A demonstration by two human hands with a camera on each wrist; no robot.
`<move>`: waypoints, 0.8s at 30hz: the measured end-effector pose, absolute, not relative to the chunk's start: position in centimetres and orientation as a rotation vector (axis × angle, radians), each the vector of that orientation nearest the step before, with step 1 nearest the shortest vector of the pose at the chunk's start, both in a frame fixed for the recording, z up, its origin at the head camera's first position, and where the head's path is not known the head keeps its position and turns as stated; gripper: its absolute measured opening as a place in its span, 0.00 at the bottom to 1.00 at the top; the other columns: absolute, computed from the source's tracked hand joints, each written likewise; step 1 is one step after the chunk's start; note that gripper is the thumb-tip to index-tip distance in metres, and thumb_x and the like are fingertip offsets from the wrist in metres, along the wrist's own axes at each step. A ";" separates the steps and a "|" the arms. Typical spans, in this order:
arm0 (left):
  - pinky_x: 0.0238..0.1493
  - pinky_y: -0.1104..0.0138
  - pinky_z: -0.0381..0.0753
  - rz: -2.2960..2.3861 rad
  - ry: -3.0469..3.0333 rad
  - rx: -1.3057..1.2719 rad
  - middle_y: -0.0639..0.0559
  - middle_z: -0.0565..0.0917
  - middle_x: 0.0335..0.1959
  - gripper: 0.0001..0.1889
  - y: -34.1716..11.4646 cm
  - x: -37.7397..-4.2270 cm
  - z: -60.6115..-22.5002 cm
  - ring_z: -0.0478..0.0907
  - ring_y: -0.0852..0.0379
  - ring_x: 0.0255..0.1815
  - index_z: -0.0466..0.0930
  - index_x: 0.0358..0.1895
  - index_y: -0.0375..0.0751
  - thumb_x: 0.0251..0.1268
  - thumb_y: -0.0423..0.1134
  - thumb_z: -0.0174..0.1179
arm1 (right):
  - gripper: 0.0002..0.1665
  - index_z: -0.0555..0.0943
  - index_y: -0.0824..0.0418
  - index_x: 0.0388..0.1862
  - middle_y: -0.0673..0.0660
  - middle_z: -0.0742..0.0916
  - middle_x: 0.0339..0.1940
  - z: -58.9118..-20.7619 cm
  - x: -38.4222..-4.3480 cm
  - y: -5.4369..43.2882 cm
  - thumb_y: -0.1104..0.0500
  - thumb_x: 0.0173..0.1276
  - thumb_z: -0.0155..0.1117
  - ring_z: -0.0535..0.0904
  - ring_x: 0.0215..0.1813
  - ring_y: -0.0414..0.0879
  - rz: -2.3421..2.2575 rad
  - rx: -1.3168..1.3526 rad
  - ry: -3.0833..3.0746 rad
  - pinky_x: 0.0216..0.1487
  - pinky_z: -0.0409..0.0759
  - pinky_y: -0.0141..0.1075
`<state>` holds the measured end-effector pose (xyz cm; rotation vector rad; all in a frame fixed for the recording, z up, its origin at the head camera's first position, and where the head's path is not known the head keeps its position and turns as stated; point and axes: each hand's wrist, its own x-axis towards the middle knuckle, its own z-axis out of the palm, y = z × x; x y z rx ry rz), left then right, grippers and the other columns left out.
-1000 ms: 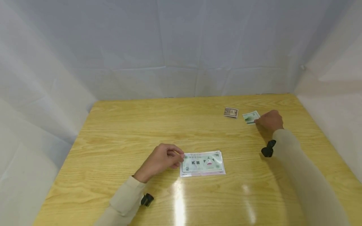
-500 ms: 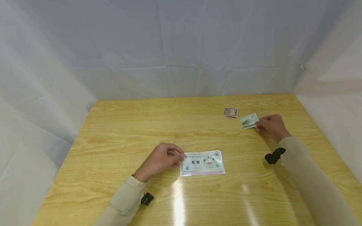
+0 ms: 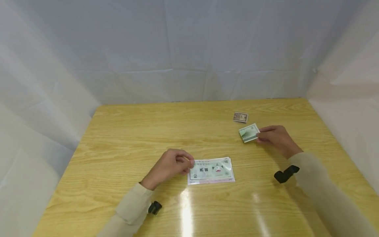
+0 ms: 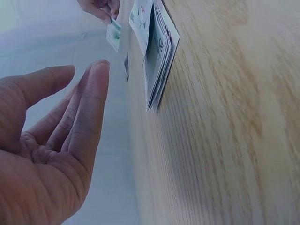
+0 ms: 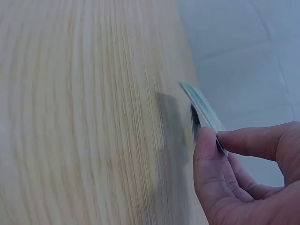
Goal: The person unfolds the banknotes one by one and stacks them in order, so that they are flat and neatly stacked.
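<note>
My right hand (image 3: 276,140) pinches a small folded green banknote (image 3: 248,132) marked 2 by its right edge. In the right wrist view that banknote (image 5: 204,108) is tilted above the table, between thumb and fingers, with its shadow on the wood. My left hand (image 3: 171,168) is at the left end of a stack of banknotes (image 3: 211,171), green with a 2 on top and a pinkish one below. The left wrist view shows the left hand (image 4: 56,136) holding nothing, thumb and fingers apart, a gap between them and the layered stack (image 4: 157,56).
A small brown folded note (image 3: 240,117) lies at the back right of the wooden table (image 3: 142,131). White sheets (image 3: 189,59) hang behind and on both sides of the table.
My right hand has lifted the folded green banknote and moved it left and nearer, now just in front of the brown note. The left hand has hardly moved.
</note>
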<state>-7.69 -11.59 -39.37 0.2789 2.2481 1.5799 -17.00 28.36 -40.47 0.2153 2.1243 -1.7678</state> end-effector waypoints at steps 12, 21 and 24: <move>0.42 0.56 0.89 1.588 2.235 0.308 0.40 0.89 0.37 0.11 -10.4 -8.0 -39.1 0.87 0.45 0.36 0.85 0.50 0.33 0.70 0.35 0.66 | 0.32 0.65 0.79 0.68 0.60 0.84 0.45 -40.2 -15.7 23.6 0.63 0.73 0.64 0.86 0.42 0.42 -1.752 0.092 2.070 0.54 0.85 0.37; 0.43 0.57 0.89 1.602 2.254 0.382 0.39 0.88 0.39 0.12 -9.7 -8.1 -39.1 0.87 0.43 0.38 0.85 0.50 0.32 0.71 0.37 0.65 | 0.29 0.69 0.75 0.66 0.63 0.84 0.45 -40.4 -14.7 20.3 0.63 0.72 0.65 0.87 0.43 0.46 -1.693 0.045 2.048 0.53 0.86 0.40; 0.44 0.57 0.89 1.594 2.268 0.379 0.39 0.88 0.41 0.14 -9.4 -8.2 -39.1 0.87 0.44 0.39 0.84 0.52 0.31 0.71 0.38 0.65 | 0.28 0.69 0.74 0.65 0.63 0.85 0.44 -40.4 -14.3 19.4 0.63 0.72 0.65 0.86 0.43 0.47 -1.689 0.020 2.036 0.54 0.86 0.42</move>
